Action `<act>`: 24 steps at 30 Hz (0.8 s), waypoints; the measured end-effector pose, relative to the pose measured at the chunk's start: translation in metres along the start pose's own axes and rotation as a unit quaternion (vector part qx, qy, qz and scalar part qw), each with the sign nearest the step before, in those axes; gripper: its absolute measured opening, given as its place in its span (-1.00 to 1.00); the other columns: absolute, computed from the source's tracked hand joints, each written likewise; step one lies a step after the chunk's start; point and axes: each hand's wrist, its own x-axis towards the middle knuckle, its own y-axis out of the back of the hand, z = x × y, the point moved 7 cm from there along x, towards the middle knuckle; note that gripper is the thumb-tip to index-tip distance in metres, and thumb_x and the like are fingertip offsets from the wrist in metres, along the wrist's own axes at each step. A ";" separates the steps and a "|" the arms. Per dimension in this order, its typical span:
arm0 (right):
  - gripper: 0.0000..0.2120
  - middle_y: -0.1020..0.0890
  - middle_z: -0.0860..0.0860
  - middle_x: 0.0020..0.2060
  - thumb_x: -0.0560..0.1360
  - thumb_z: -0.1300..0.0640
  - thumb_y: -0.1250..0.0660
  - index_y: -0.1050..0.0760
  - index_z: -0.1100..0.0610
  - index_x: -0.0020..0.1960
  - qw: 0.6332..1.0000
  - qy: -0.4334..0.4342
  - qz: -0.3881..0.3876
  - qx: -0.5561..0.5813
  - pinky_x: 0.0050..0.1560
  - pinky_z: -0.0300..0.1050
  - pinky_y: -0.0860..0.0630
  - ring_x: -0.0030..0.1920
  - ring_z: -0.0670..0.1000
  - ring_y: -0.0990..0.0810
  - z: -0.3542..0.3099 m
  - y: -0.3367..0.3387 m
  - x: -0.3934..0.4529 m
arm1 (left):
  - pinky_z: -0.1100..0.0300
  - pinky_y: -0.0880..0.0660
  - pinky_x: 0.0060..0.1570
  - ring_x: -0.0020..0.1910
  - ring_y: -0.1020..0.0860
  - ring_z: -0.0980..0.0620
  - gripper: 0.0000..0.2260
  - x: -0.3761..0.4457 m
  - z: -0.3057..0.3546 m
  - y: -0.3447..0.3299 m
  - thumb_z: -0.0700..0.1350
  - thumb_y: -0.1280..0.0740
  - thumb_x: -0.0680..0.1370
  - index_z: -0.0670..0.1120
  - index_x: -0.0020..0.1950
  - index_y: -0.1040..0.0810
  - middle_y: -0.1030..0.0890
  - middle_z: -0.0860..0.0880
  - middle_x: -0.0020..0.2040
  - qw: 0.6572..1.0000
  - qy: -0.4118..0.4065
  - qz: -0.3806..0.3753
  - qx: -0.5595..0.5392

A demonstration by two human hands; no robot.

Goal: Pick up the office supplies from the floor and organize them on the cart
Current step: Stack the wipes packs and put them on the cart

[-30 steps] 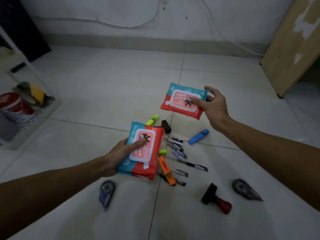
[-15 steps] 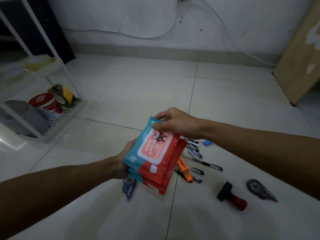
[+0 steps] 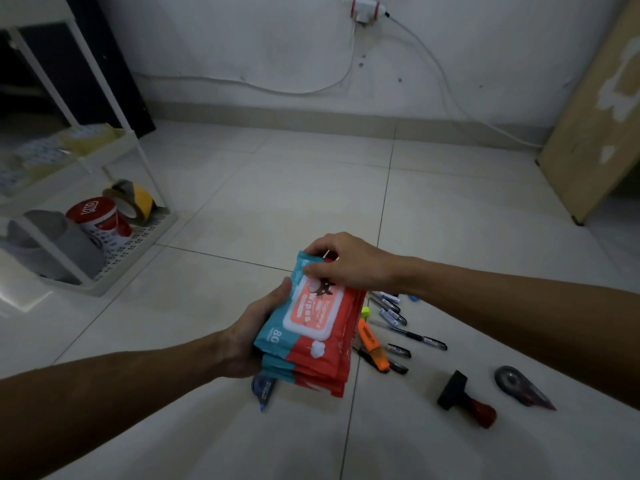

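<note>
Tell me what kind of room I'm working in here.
Probably a bare indoor room used for storage: white tiled floor, a wall socket with loose cables, a board leaning on the wall, and a white cart.

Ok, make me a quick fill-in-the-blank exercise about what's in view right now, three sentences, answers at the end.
1. Both hands hold a stack of red-and-teal ______ packs: left hand, right hand.
2. The black stamp with a red handle lies on the tiled ______.
3. The yellow-and-black tape roll sits on the white cart's ______ shelf.

Missing words: wipes; floor; bottom
</note>
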 end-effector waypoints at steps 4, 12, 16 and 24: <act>-0.63 -0.67 0.04 0.04 0.58 -0.09 -0.31 -0.49 0.13 0.27 0.998 -0.035 -0.048 0.013 -0.01 -0.07 -0.67 -0.07 -0.01 -0.72 -0.001 0.001 -0.003 | 0.02 -0.64 -0.20 -0.14 -0.70 -0.16 -0.14 -0.001 -0.008 -0.007 0.10 -0.70 -0.05 -0.18 0.18 -0.58 -0.68 -0.25 0.04 1.000 0.022 -0.013 0.005; -0.57 -0.69 0.09 0.11 0.53 -0.18 -0.36 -0.51 0.09 0.25 0.956 -0.141 -0.248 0.070 0.25 0.19 -0.54 0.12 0.14 -0.67 0.018 -0.017 -0.026 | 0.12 -0.65 -0.23 -0.23 -0.69 -0.08 -0.61 -0.006 0.004 0.002 -0.05 -0.42 0.33 -0.17 0.10 -0.57 -0.71 -0.19 -0.07 0.992 0.076 0.009 0.096; -0.41 -0.64 0.20 0.19 0.41 -0.23 -0.44 -0.52 0.12 0.30 0.940 -0.194 -0.234 0.153 0.05 0.01 -0.47 0.03 0.09 -0.61 0.032 -0.025 -0.029 | 0.12 -0.65 -0.20 -0.22 -0.69 -0.10 -0.63 -0.007 0.011 0.007 -0.02 -0.41 0.34 -0.18 0.07 -0.60 -0.70 -0.21 -0.05 0.987 0.102 0.010 0.121; -0.57 -0.65 0.04 -0.21 0.41 -0.20 -0.45 -0.53 0.05 0.12 0.930 -0.241 -0.065 0.271 -0.32 -0.21 -0.40 -0.27 -0.03 -0.60 0.045 0.009 -0.022 | -0.08 -0.54 0.14 0.02 -0.63 -0.16 -0.42 0.001 0.049 0.022 0.23 -0.51 0.33 -0.13 0.19 -0.67 -0.63 -0.23 0.16 0.999 -0.021 0.012 -0.032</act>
